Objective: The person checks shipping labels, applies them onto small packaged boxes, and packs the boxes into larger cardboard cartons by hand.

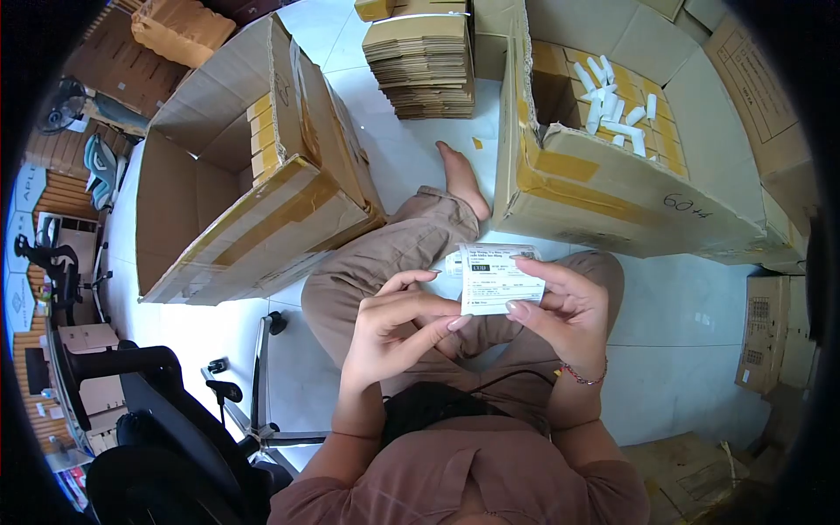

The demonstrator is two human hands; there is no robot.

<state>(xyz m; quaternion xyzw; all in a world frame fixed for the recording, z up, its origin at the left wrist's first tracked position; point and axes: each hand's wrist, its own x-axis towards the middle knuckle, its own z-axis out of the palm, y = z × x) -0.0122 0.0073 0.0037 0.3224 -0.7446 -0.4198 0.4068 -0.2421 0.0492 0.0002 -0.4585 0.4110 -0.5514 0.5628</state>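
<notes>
A white printed label [492,287] with dark text is held in front of my lap, its printed side facing me. My right hand [569,311] is closed, pinching the label's right side between thumb and fingers. At its lower left edge, my left hand [402,319] pinches with thumb and index finger, while another finger is raised apart. Behind the label's left edge a second small piece of white printed paper [453,264] peeks out, mostly hidden.
An open carton [245,232] with small boxes stands ahead left. Ahead right, another open carton [604,188] holds small brown boxes and several white rolls [604,109]. Flattened cardboard [420,74] is stacked between them. A black office chair [166,429] is close on my left.
</notes>
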